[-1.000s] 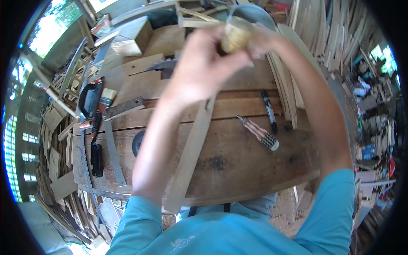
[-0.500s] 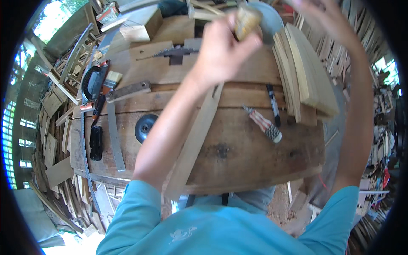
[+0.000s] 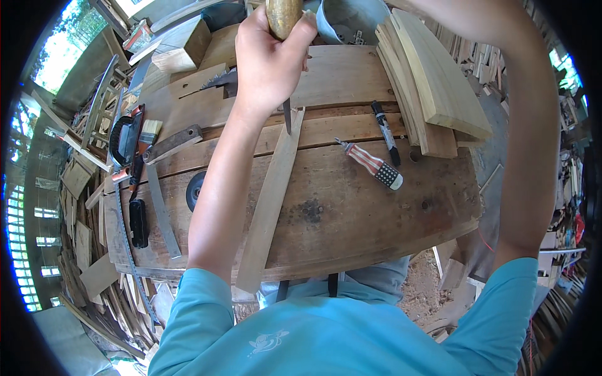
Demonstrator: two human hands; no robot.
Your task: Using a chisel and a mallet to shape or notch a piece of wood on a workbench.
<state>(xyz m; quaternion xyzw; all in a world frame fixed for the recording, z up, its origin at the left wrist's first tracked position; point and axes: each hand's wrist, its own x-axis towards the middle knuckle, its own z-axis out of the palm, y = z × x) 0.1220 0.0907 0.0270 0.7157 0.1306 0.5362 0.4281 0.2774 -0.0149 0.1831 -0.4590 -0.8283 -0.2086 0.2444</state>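
My left hand is wrapped round the thick wooden handle of a chisel, held upright. Its narrow metal shaft comes out below my fist. The tip meets the far end of a long thin wood strip, which lies slanted over the workbench and sticks out past the near edge. My right forearm bends up and leftward across the top right, and the right hand is beyond the upper edge of the picture.
Right of the strip lie a flag-patterned utility tool and a black marker. Stacked boards stand at the right, a grey bucket behind. Toward the left are a try square, a brush and a black disc.
The chisel and my left hand have shifted left, and the tip now shows against the strip. My right hand, partly visible before, has gone out past the top edge.
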